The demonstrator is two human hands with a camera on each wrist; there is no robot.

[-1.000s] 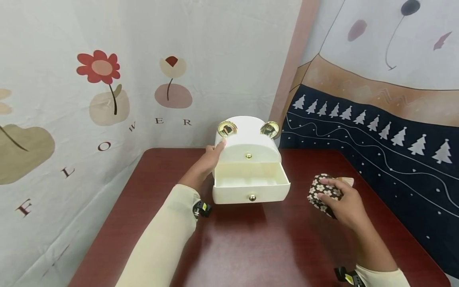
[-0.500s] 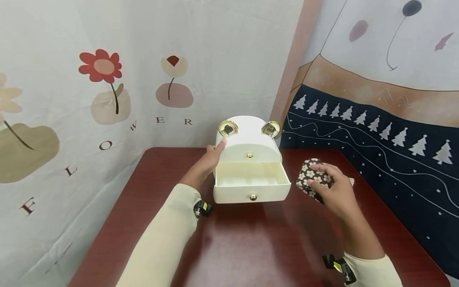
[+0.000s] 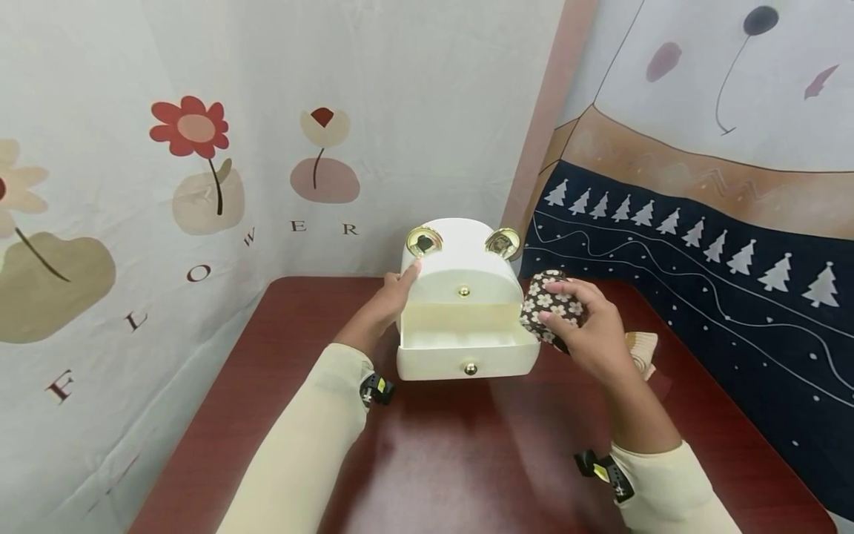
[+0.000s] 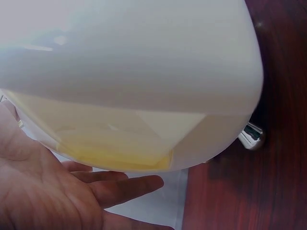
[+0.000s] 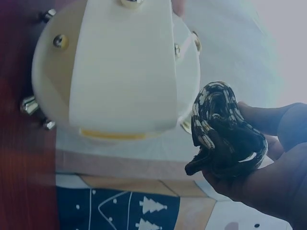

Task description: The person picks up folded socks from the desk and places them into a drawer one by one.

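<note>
1. Cream sleeves [image 3: 293, 452] lie nearest, in front of the white box [image 3: 460, 252], our landmark; we see the left arm stretched forward and the right angled inward.
2. Under the box we see the dark red table [image 3: 427, 452].
3. Right of the box, beside its pulled-out drawer [image 3: 437, 365], the right hand [image 3: 590, 330] grips a flowered bundle [image 3: 550, 304] above the table, thumb on the near side; we judge this grip holds its folds together.
4. Also right of the box, past that wrist, we find a beige ribbed item [image 3: 643, 348].
5. At the box's left side, the left hand [image 3: 394, 300] rests thumb forward, fingers fairly straight behind, probably steadying it.
6. Behind the box, we see printed wall cloths [image 3: 427, 111].
</note>
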